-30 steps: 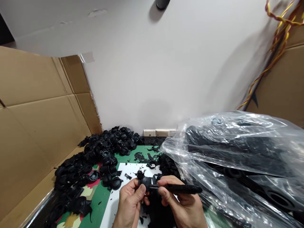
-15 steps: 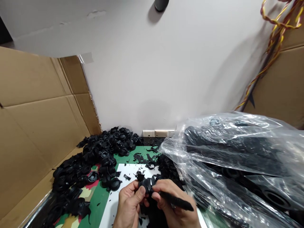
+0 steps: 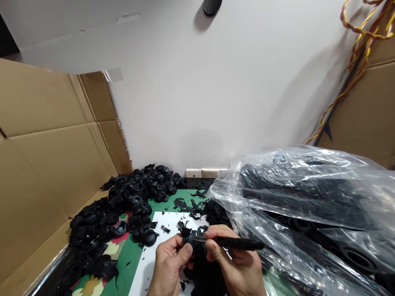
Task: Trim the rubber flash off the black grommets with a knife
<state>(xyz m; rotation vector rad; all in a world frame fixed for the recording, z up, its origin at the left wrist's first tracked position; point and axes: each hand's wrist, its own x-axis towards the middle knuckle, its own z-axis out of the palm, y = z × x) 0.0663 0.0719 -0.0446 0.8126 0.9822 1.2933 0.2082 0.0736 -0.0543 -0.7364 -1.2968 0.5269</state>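
My left hand [image 3: 170, 263] is closed round a small black rubber part [image 3: 189, 238], held above the white sheet [image 3: 149, 263] at the bottom centre. My right hand [image 3: 239, 265] grips a black-handled knife [image 3: 237, 243] that lies level, handle pointing right, with its tip at the part. Both hands touch at the part. Black rubber trimmings [image 3: 191, 213] lie scattered on the sheet just beyond the hands.
A heap of black rubber parts [image 3: 123, 209] covers the green mat [image 3: 129, 259] at the left. A clear plastic bag [image 3: 308, 205] full of black parts fills the right. Cardboard walls [image 3: 46, 156] stand left and right; a white wall and twisted red-yellow wires [image 3: 354, 61] lie behind.
The knife handle, tilted down to the right half a second ago, has swung back up to level. My left hand still holds the part in about the same place.
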